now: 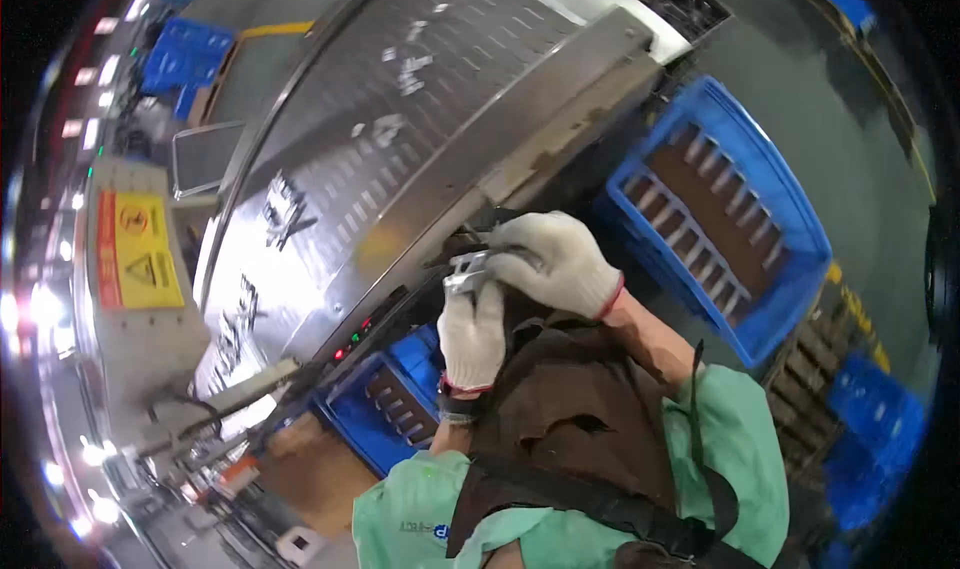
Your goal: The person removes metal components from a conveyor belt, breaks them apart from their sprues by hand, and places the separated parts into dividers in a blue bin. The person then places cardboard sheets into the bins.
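In the middle of the head view, a small silvery metal part [466,272] is held between my two gloved hands. My left hand [471,339], in a white glove, has its fingers closed on the part from below. My right hand [555,261], also gloved, pinches at the part's right side, its fingertips partly hidden. Both hands are in front of the brown apron, beside the metal table's edge. On the slotted metal table [400,99] lie loose metal parts [287,209], and more [238,321] lie lower down.
A blue crate [800,231] with rows of metal parts stands at the right. Another blue crate [350,414] is below the table's edge. A machine panel with a yellow warning label [148,252] stands at the left. Blue bins [875,419] are at the lower right.
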Demonstrator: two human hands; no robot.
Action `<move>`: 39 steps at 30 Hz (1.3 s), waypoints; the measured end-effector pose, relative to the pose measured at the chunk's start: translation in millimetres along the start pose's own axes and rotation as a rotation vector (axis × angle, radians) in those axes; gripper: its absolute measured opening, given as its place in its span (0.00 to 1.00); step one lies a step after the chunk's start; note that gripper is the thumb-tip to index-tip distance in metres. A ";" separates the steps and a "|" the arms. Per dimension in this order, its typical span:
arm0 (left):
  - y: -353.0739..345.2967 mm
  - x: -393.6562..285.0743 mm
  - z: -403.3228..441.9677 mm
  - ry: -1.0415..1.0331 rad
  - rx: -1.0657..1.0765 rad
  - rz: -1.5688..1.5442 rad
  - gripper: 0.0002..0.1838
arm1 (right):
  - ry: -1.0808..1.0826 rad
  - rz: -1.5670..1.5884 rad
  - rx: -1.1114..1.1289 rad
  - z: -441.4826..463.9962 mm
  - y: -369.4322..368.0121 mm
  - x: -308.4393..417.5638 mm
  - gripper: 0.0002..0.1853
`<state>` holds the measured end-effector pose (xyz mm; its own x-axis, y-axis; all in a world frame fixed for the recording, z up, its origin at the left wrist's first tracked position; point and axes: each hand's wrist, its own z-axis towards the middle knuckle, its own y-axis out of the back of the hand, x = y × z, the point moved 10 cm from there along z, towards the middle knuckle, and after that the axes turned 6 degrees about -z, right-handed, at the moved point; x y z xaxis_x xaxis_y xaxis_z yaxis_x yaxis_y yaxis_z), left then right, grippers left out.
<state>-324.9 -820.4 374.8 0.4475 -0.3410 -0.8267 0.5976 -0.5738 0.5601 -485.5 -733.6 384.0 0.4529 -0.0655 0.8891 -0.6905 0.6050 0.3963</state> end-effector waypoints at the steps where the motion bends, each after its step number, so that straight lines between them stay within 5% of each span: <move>1: 9.4 10.4 4.1 0.070 0.008 -0.036 0.15 | -0.102 0.148 0.031 5.7 -22.1 -15.5 0.15; 2: 13.8 34.7 0.9 0.269 0.056 -0.193 0.16 | -0.235 0.318 0.120 8.2 -53.7 -33.8 0.16; 4: 40.0 19.5 -2.9 -0.154 -0.001 -0.065 0.15 | -0.229 0.550 0.403 2.9 -133.9 -61.8 0.17; 5: 49.9 -2.2 -1.8 -0.312 0.078 0.021 0.13 | -0.893 0.997 0.534 -48.6 -188.6 -69.0 0.19; 8: 78.9 23.0 -0.3 -0.268 0.272 0.071 0.13 | -0.857 0.982 0.532 -52.2 -220.1 -54.0 0.21; 10: 119.4 64.9 -5.0 -0.137 0.048 -0.168 0.13 | -0.439 0.235 0.613 -12.2 -200.1 -35.3 0.23; 11: 144.2 90.2 -10.1 0.183 -0.033 -0.333 0.16 | -0.397 -0.207 0.597 8.0 -183.4 -2.5 0.26; 12: 152.1 123.9 -22.8 0.479 -0.132 -0.800 0.17 | -0.604 -0.305 0.548 12.0 -174.3 9.4 0.26; 13: 180.4 135.2 -27.5 0.461 -0.269 -0.916 0.17 | -0.303 -0.503 0.357 39.3 -165.2 20.4 0.26; 15: 221.9 174.0 -50.5 0.410 -0.528 -1.078 0.17 | -0.346 0.172 0.243 73.9 -150.3 -25.2 0.19; 18: 260.9 235.9 -103.9 0.535 -0.753 -0.978 0.17 | 0.018 -0.747 -0.087 158.6 -97.7 20.9 0.37; 19: 256.9 244.7 -139.4 0.593 -0.823 -0.886 0.17 | -0.119 -0.988 -0.036 157.8 -92.1 72.0 0.41; 20: 263.5 276.1 -168.7 0.672 -0.877 -0.800 0.18 | 0.032 -0.839 -0.104 170.2 -104.0 80.2 0.41; 22: 263.6 317.1 -238.2 0.822 -1.021 -0.465 0.26 | 0.100 -0.607 0.019 195.0 -140.0 61.0 0.38; 27: 175.9 451.0 -438.0 1.179 -1.429 -0.497 0.28 | 0.363 -0.960 0.541 137.6 -346.8 40.7 0.27; 30: 144.7 530.3 -535.3 1.351 -1.396 -0.170 0.26 | 0.461 -0.848 0.482 128.0 -380.3 59.0 0.25; 32: 132.0 581.9 -570.3 1.348 -1.015 0.231 0.24 | 0.435 -0.853 0.488 131.2 -387.3 59.2 0.23; 35: 154.0 589.4 -583.5 1.437 -0.826 0.285 0.22 | 0.434 -0.849 0.528 134.0 -386.4 55.8 0.25; 39: 151.9 629.6 -611.9 1.348 -1.034 0.267 0.23 | 0.444 -0.921 0.510 141.8 -386.4 36.7 0.26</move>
<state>454.7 -666.6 -28.2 0.4751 0.7884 -0.3908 0.3246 0.2558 0.9106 -282.0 -1082.3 296.0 0.9952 0.0302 0.0934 -0.0954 0.0731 0.9927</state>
